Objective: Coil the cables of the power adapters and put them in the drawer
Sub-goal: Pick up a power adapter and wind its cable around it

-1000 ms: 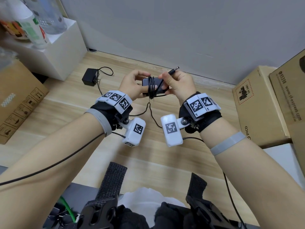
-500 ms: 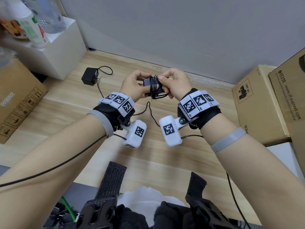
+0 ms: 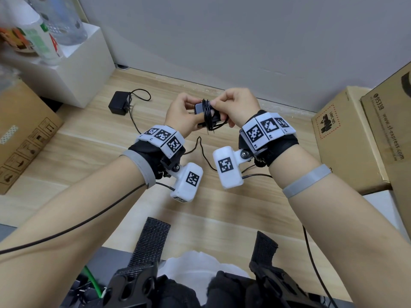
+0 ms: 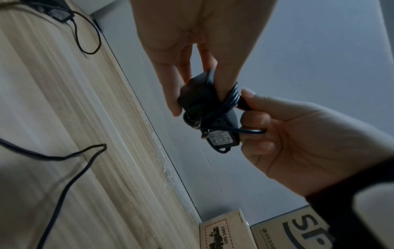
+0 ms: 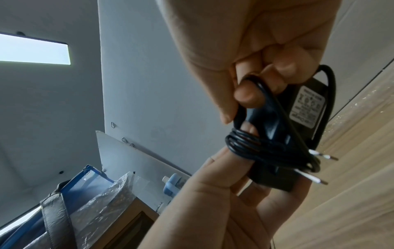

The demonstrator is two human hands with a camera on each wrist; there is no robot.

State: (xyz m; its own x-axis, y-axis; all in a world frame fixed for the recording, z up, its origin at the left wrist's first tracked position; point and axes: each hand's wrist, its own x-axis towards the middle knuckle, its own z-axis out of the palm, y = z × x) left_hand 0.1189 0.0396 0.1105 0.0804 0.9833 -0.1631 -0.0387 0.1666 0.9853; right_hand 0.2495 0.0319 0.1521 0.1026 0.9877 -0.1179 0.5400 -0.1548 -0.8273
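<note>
You held the small black plastic power adapter (image 3: 208, 115) above the light wooden desk (image 3: 115, 165): left hand (image 3: 181, 115) gripped its body, right hand (image 3: 235, 107) pinched the nearly wound thin black cable (image 5: 264, 146). A second black adapter (image 3: 117, 105) lay uncoiled; no drawer showed.

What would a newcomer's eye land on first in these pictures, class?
Two hands, the left hand and right hand, hold a black power adapter above the wooden table, its cable wrapped around it. A second adapter lies on the table, uncoiled.
</note>
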